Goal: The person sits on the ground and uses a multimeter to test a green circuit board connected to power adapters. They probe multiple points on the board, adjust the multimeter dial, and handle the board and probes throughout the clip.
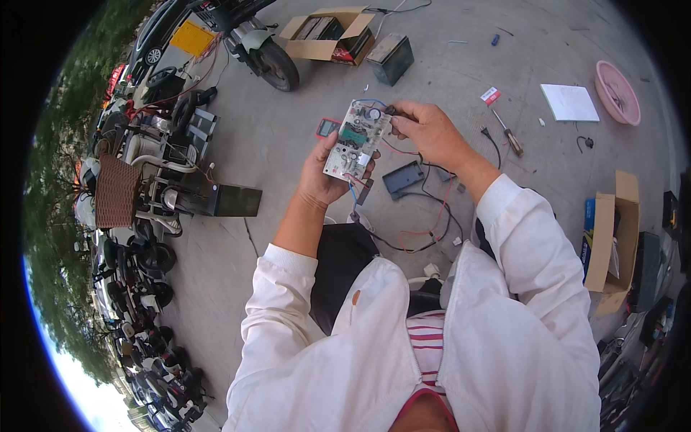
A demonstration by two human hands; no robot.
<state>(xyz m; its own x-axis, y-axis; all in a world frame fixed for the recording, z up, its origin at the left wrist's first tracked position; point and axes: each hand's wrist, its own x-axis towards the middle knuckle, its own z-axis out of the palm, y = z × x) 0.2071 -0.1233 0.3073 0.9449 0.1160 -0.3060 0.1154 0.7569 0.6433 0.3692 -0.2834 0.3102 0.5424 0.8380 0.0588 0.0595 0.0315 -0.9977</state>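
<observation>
My left hand (326,173) grips a circuit board (358,140) by its lower left side, with the face that carries several components turned up. At the board's upper right edge, my right hand (428,133) has thumb and forefinger pinched on a small black part (390,111), too small to name. Red, blue and black wires (439,216) run from the board down toward my lap. A dark plastic housing (403,178) lies on the ground under my right wrist. Partly hidden behind my left fingers is a red device with a small screen (327,127).
Right of my hands lie a screwdriver (512,138), a black plug (491,137), a white pad (569,102) and a pink basin (617,93). Ahead stand a battery (391,59), an open carton (317,49) and a wheel (277,65). Another carton (612,245) is at right; parked scooters (155,288) line the left.
</observation>
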